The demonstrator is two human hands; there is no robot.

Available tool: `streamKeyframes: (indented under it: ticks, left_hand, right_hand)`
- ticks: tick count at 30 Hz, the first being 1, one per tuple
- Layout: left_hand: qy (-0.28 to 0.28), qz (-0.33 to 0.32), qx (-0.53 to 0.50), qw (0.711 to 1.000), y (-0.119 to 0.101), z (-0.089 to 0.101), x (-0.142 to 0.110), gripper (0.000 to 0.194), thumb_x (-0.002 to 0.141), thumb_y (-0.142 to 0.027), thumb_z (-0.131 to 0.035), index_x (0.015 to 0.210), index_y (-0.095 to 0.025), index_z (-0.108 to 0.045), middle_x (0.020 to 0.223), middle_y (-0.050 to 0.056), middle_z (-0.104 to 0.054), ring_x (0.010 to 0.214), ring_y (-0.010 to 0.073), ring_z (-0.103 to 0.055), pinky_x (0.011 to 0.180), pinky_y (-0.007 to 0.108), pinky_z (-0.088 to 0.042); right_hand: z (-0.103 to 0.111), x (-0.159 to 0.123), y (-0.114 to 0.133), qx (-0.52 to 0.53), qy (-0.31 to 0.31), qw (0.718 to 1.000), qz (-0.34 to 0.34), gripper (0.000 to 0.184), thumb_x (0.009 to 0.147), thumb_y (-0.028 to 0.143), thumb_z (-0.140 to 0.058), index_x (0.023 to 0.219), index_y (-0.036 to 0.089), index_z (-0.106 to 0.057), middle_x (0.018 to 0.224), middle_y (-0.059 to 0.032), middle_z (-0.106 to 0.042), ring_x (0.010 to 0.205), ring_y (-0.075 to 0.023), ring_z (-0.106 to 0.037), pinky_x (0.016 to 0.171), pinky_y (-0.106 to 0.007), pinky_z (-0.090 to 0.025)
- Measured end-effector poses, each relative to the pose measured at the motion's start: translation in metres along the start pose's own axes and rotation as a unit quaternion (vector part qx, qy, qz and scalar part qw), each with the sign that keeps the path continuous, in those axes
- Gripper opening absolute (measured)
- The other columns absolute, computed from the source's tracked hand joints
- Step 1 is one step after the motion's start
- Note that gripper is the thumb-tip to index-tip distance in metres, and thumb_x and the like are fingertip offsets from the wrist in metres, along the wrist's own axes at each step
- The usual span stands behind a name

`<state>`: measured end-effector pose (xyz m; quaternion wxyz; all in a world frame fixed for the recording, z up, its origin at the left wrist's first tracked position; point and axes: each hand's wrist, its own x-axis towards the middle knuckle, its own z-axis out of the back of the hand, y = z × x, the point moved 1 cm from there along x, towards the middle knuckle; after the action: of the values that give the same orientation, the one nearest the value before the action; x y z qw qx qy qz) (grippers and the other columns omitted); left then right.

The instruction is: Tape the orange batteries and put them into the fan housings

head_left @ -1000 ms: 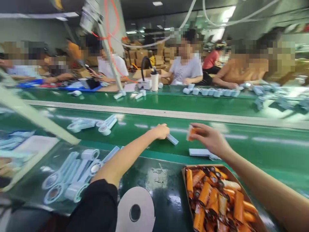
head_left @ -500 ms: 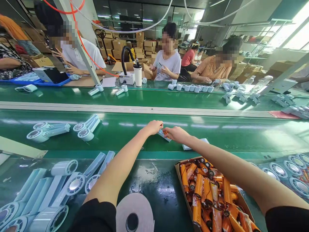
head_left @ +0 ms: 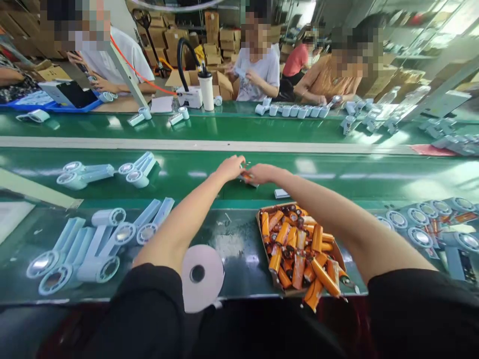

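Over the green conveyor belt [head_left: 179,185], my two hands meet at a light-blue handheld fan part [head_left: 255,185], mostly hidden by the fingers. My left hand [head_left: 231,168] is closed on its far left end, fingertips bent down. My right hand [head_left: 264,173] pinches at its near side, where a bit of orange, seemingly a battery, shows. Just right of the hands, a pale blue handle cover [head_left: 281,193] lies on the belt, close under my right forearm. A box of orange wrapped batteries [head_left: 295,244] with wires stands below that forearm.
Light-blue handheld fans [head_left: 88,172] lie on the belt at left, with several more fans [head_left: 101,218] on the near bench. A tape roll [head_left: 202,294] sits by my left elbow. More fan bodies [head_left: 419,217] are at right. Across the line, co-workers handle parts near a white cup [head_left: 205,89].
The view has tilted down and back, so the bench edge and the whole battery box show. My hands stay together at the fan part, their fingers slightly shifted.
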<state>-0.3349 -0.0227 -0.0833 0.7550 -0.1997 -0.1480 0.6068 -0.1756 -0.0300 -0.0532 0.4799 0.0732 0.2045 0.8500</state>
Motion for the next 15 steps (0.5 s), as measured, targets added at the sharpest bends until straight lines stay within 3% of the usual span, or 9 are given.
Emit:
streamKeyframes:
  ticks: [2,4,6,7,8,10,12,15]
  left_hand:
    - [-0.041,-0.022,-0.008,0.999,0.002,0.006,-0.040,0.035,0.098,-0.024,-0.066,0.133,-0.018,-0.065,0.146,0.014,-0.066,0.138,0.0275,-0.057,0.117,0.041,-0.043]
    - [-0.041,-0.085,-0.025,0.995,0.009,0.010,-0.104,0.033,0.098,-0.037,-0.069,0.127,-0.021,-0.069,0.139,0.011,-0.070,0.137,0.0273,-0.058,0.120,0.044,-0.042]
    - [0.062,-0.155,-0.045,0.985,0.016,0.007,-0.187,0.032,0.091,-0.048,-0.076,0.116,-0.027,-0.076,0.125,0.007,-0.077,0.125,0.0279,-0.067,0.114,0.045,-0.049]
    - [0.124,-0.156,-0.042,0.979,0.020,0.002,-0.230,0.041,0.084,-0.049,-0.083,0.121,-0.031,-0.077,0.128,0.006,-0.077,0.127,0.0294,-0.067,0.114,0.045,-0.051]
    - [0.147,-0.127,-0.022,0.981,0.023,-0.004,-0.271,0.061,0.075,-0.049,-0.091,0.132,-0.035,-0.074,0.136,0.007,-0.075,0.133,0.0324,-0.065,0.117,0.047,-0.050]
    - [0.135,-0.071,0.054,0.987,0.028,-0.024,-0.338,0.091,0.065,-0.044,-0.097,0.150,-0.039,-0.063,0.154,0.007,-0.065,0.147,0.0382,-0.054,0.121,0.053,-0.047]
    - [0.096,-0.078,0.131,0.984,0.032,-0.047,-0.380,0.084,0.081,-0.031,-0.083,0.159,-0.035,-0.054,0.161,0.008,-0.059,0.151,0.0371,-0.051,0.125,0.054,-0.043]
    - [0.009,-0.108,0.198,0.974,0.041,-0.072,-0.396,0.062,0.095,-0.016,-0.055,0.156,-0.028,-0.058,0.152,0.009,-0.067,0.145,0.0335,-0.056,0.124,0.053,-0.043]
  right_hand:
    - [0.018,-0.019,-0.008,0.010,0.010,0.999,0.033,0.021,0.086,0.020,-0.076,0.106,0.016,-0.082,0.093,0.0046,-0.085,0.108,-0.0129,-0.078,0.106,-0.024,-0.049]
    - [0.035,-0.051,-0.021,0.054,-0.021,0.995,0.081,0.021,0.083,0.017,-0.082,0.104,0.021,-0.084,0.088,0.0052,-0.085,0.096,-0.0153,-0.080,0.099,-0.026,-0.056]
    - [0.050,-0.099,-0.037,0.120,-0.055,0.986,0.101,0.018,0.081,0.020,-0.087,0.097,0.027,-0.086,0.077,0.0039,-0.082,0.076,-0.0189,-0.079,0.087,-0.032,-0.064]
    - [0.054,-0.127,-0.044,0.149,-0.048,0.982,0.103,0.016,0.081,0.025,-0.089,0.097,0.029,-0.086,0.078,0.0024,-0.083,0.071,-0.0201,-0.077,0.080,-0.033,-0.065]
    - [0.056,-0.157,-0.049,0.179,-0.033,0.977,0.107,0.015,0.082,0.031,-0.090,0.096,0.030,-0.087,0.082,0.0002,-0.084,0.070,-0.0215,-0.077,0.075,-0.034,-0.066]
    - [0.054,-0.216,-0.053,0.233,-0.015,0.964,0.126,0.010,0.084,0.037,-0.089,0.093,0.033,-0.088,0.085,-0.0030,-0.084,0.071,-0.0224,-0.078,0.067,-0.033,-0.065]
    - [0.044,-0.261,-0.046,0.257,-0.026,0.954,0.155,0.007,0.091,0.030,-0.083,0.097,0.033,-0.087,0.086,-0.0034,-0.084,0.073,-0.0206,-0.079,0.066,-0.029,-0.064]
    - [0.023,-0.295,-0.018,0.268,-0.060,0.943,0.186,0.017,0.100,0.018,-0.071,0.107,0.028,-0.082,0.086,-0.0022,-0.084,0.074,-0.0162,-0.079,0.069,-0.024,-0.062]
